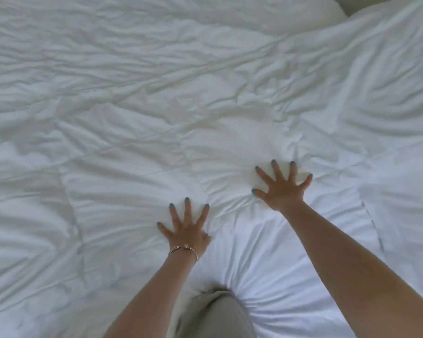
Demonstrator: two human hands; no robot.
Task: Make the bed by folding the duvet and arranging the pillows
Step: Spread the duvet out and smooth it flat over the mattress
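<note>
A white, wrinkled duvet (pixel 156 106) covers almost the whole view. My left hand (pixel 186 228), with a bracelet at the wrist, presses flat on it with fingers spread, low and centre. My right hand (pixel 282 186) also lies flat with spread fingers, a little farther up and to the right. Neither hand grips the cloth. A white pillow (pixel 279 13) lies at the top of the view, partly cut off by the frame edge.
My knee in grey trousers (pixel 217 313) presses into the duvet at the bottom centre. A small dark gap (pixel 352 3) shows at the top right between the pillow and a raised fold of duvet (pixel 388 45).
</note>
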